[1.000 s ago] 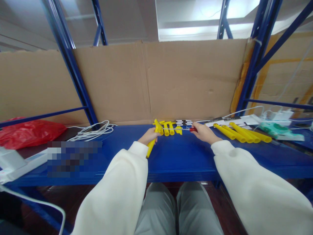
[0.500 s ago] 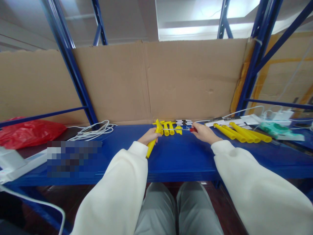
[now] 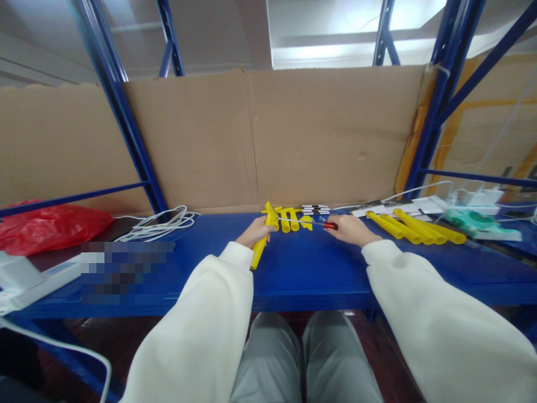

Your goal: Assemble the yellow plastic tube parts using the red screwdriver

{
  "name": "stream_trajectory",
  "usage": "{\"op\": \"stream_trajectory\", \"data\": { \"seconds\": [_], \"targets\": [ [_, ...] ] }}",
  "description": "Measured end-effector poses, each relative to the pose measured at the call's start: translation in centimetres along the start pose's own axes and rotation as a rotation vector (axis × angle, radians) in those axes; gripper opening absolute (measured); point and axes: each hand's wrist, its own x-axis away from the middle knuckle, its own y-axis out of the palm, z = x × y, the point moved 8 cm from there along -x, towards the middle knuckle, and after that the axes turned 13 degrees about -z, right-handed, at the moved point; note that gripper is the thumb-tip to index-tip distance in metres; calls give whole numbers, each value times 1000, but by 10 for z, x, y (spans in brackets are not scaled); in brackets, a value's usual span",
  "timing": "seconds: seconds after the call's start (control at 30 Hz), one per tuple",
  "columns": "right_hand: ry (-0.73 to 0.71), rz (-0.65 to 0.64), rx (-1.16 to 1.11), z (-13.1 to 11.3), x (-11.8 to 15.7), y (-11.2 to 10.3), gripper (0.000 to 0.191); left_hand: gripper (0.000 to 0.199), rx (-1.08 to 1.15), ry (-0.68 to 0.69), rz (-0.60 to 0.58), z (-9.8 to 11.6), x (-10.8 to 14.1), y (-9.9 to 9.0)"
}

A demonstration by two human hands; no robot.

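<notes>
A yellow plastic T-shaped part [image 3: 259, 254] with a long tubular handle is held above the front half of the blue metal desk [image 3: 310, 274], tilted, its head pointed to one o'clock and its handle end to seven o'clock. It is gripped by the left hand [image 3: 254, 232], of which the fingers are closed around it just below the head. By the right hand [image 3: 348, 229], placed at three o'clock from the part, a screwdriver [image 3: 330, 225] with red handle and thin metal shaft is gripped. The shaft is directed to nine o'clock, to the head of the part; whether the head is touched by the tip cannot be told.

Just beside the head, at two o'clock, similar yellow T-shaped pieces [image 3: 286, 223] are laid, and next to them a small yellow piece [image 3: 307, 223] is seen. A small stack of black-and-white items [image 3: 316, 209] is placed near the cardboard sheet [image 3: 293, 140], which is stood at twelve o'clock. Well apart, at three o'clock, several yellow plastic tubes [image 3: 413, 228] are laid partly over white papers [image 3: 428, 207]. At nine o'clock, a coiled white cable [image 3: 168, 225] is placed, and farther a red plastic bag [image 3: 54, 226].
</notes>
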Motion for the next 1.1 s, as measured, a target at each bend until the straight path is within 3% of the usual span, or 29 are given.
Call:
{"op": "stream_trajectory", "data": {
  "seconds": [0.4,0.67,0.83,1.1],
  "targets": [
    [-3,41,-2,-7,3,-8,37,27,29,21,46,-4,-3,-7],
    [-69,99,-47,-5,0,-5,24,20,7,18,52,-1,-3,-7],
    [-26,53,-84,1,-1,-1,10,19,-12,12,15,-2,-4,-3],
    [55,-46,-231,1,4,1,27,17,-2,17,8,-1,-3,-2]
  ]
}}
